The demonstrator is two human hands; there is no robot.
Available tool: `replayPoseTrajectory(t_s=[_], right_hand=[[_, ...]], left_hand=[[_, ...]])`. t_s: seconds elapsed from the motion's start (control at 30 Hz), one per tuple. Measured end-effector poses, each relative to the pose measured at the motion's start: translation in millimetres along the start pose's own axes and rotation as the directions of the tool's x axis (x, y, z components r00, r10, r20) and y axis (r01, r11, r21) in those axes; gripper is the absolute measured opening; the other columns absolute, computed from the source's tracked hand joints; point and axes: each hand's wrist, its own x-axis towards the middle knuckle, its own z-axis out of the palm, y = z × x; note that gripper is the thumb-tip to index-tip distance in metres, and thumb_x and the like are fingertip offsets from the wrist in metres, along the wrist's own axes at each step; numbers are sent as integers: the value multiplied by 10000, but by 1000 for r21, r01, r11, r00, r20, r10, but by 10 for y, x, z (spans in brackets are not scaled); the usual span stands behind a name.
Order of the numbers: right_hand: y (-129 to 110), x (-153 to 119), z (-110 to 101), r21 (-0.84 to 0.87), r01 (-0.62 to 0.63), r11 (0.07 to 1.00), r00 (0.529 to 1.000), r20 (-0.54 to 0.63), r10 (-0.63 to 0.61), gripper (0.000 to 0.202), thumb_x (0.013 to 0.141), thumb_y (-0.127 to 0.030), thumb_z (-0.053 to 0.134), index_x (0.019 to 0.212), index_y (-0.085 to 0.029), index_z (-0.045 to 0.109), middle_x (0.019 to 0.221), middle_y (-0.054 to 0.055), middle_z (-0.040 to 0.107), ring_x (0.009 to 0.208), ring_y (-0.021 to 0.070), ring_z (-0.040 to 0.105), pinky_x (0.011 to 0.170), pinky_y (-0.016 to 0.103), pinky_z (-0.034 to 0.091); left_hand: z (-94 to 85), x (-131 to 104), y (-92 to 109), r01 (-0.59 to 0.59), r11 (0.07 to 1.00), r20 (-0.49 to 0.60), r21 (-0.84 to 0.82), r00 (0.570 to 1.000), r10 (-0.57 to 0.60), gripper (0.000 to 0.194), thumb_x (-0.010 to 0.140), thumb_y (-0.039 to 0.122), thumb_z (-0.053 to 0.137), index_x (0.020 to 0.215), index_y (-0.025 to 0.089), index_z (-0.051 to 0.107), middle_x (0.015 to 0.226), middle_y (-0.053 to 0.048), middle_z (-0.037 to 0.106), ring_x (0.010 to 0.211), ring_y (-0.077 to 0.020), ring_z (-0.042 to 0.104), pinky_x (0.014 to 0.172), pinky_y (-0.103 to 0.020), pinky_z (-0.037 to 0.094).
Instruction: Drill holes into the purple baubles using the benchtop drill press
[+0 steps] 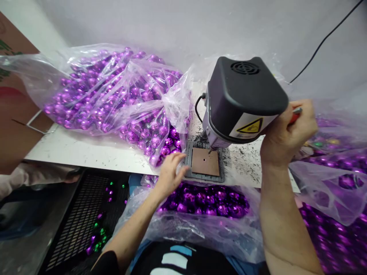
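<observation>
A black bench drill [246,88] with a yellow warning label stands over a small base holding a square brown plate [200,162] with a small hole. My right hand [292,130] is wrapped round a red-ended handle [295,114] at the machine's right side. Just left of the base is my left hand [172,172], its fingers apart beside the plate; anything small under the fingertips cannot be made out. Shiny purple beads [169,147] spill from a clear bag's mouth near my left fingers. More purple beads [206,200] lie in an open bag on my lap.
A large tied clear bag of purple beads [100,91] lies on the white table [120,154] at the left. Further bead bags [335,236] are at the right. Below left is a black crate [77,214] with loose beads. Cardboard [17,107] stands far left; dark shavings litter the table.
</observation>
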Motion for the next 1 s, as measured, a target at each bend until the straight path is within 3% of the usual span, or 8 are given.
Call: replayPoseTrajectory(t_s=[0.07,0.33,0.5,0.63,0.73,0.8,0.9,1.0], right_hand=[[0,6,1,2,4,1000,1000,5,-4,621,847,-814,417,693,-213,412,550,-83,285,465,24,251,480,246,176],[12,26,17,-10,6,1000,1000,4,-6,613,861,-803,407,687,-216,418,557,-68,317,495,42,266,500,257,194],[66,90,65,-27,-11,1000,998,58,13,648,854,-828,366,696,-203,427,575,-68,333,546,45,281,551,250,246],[136,126,118,-33,-23,999,999,45,25,668,828,-853,360,699,-199,408,599,-63,361,597,51,318,603,257,273],[153,130,131,-57,-27,998,999,41,30,658,836,-841,359,706,-197,403,611,-65,356,613,50,313,620,257,268],[150,128,123,-57,-25,998,999,47,28,655,839,-841,343,701,-202,386,609,-69,338,609,48,297,617,254,260],[143,121,107,-36,-21,999,997,67,24,654,843,-836,344,714,-198,400,613,-69,338,610,50,292,615,252,269],[148,110,105,-21,-14,1000,998,68,16,627,870,-804,365,742,-193,425,634,-58,363,634,58,309,627,251,296]], left_hand=[[-44,207,-196,35,986,-62,162,998,-25,264,992,223,519,1225,220,643,1233,-122,655,1157,-283,584,1007,-481,477],[31,501,-493,-127,910,168,395,984,65,444,862,62,538,1263,233,620,1310,-149,618,1144,-308,595,939,-473,455],[-242,544,-347,154,972,1,-178,988,-156,491,844,325,707,1292,203,551,1200,-104,650,1051,-253,628,895,-397,509],[-349,464,-103,377,473,236,-796,913,-332,447,861,475,661,1204,192,617,1081,-83,675,831,-173,629,647,-269,488],[-256,385,16,516,117,463,-849,832,-305,486,854,520,630,1201,180,641,1009,-100,689,724,-157,614,569,-252,439],[-161,347,55,575,10,550,-818,787,-280,522,863,566,598,1223,190,635,1018,-114,700,714,-169,626,562,-261,439],[-20,316,88,610,14,586,-792,767,-262,569,848,622,611,1233,203,627,1060,-119,699,738,-178,643,576,-273,452],[115,317,107,588,218,517,-779,799,-306,614,783,551,747,1279,222,595,1050,-74,685,746,-152,635,590,-251,441]])
